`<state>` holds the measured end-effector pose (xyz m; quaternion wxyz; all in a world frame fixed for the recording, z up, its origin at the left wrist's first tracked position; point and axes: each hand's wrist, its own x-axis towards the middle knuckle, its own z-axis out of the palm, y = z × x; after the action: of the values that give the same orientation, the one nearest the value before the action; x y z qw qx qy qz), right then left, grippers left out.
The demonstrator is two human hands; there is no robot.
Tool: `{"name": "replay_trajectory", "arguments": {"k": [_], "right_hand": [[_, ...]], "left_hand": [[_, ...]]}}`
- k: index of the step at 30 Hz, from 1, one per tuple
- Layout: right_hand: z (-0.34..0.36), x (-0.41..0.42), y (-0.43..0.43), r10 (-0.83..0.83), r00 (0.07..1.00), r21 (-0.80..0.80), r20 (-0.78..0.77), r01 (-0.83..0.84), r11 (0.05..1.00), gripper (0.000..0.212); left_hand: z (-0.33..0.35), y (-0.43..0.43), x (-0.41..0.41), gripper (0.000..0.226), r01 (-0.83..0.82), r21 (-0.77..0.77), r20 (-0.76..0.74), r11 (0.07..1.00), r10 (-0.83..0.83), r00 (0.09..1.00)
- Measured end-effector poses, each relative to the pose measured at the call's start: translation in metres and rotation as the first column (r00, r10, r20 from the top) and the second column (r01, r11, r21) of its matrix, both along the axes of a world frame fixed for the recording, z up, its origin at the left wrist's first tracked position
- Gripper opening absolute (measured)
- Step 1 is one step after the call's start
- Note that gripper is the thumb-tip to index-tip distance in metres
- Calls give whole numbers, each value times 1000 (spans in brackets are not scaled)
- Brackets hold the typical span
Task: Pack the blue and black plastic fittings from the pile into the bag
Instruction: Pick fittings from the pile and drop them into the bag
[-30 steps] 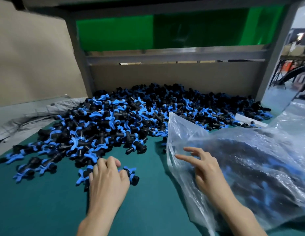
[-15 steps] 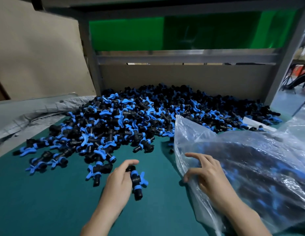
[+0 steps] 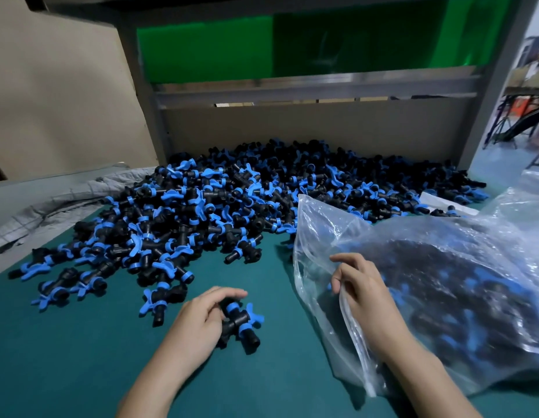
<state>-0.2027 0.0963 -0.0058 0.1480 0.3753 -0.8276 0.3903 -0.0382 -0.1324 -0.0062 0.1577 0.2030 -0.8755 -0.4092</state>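
A large pile of blue and black plastic fittings (image 3: 238,206) spreads across the back of the green table (image 3: 66,357). My left hand (image 3: 199,321) grips a couple of fittings (image 3: 241,322) on the table in front of the pile. To the right lies a clear plastic bag (image 3: 443,282) with many fittings inside. My right hand (image 3: 361,291) pinches the bag's open edge at its left side.
A grey folded cloth (image 3: 51,206) lies at the table's left edge. Cardboard panels (image 3: 60,101) wall the left and back, under a green panel (image 3: 262,40). A white strip (image 3: 449,203) lies behind the bag. A single fitting (image 3: 162,300) lies left of my left hand.
My left hand pulled fittings out of the pile toward me and curled round them. My right hand went from spread fingers on the bag to pinching its edge.
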Motion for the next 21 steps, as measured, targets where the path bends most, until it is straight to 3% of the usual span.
{"name": "replay_trajectory", "arguments": {"k": [4, 10, 15, 21], "right_hand": [[-2, 1, 2, -1, 1000, 2, 12, 1, 1000, 43], [-2, 1, 2, -6, 1000, 1, 15, 6, 1000, 43], [-3, 2, 2, -12, 1000, 7, 19, 11, 1000, 42], [-2, 1, 2, -16, 1000, 15, 25, 16, 1000, 39]], "left_hand": [[-1, 9, -1, 51, 6, -37, -36, 999, -8, 999], [-5, 0, -3, 43, -165, 20, -100, 986, 166, 981], [-6, 0, -3, 45, -130, 35, -94, 991, 132, 987], [-8, -2, -6, 33, -81, 42, -141, 996, 86, 986]]}}
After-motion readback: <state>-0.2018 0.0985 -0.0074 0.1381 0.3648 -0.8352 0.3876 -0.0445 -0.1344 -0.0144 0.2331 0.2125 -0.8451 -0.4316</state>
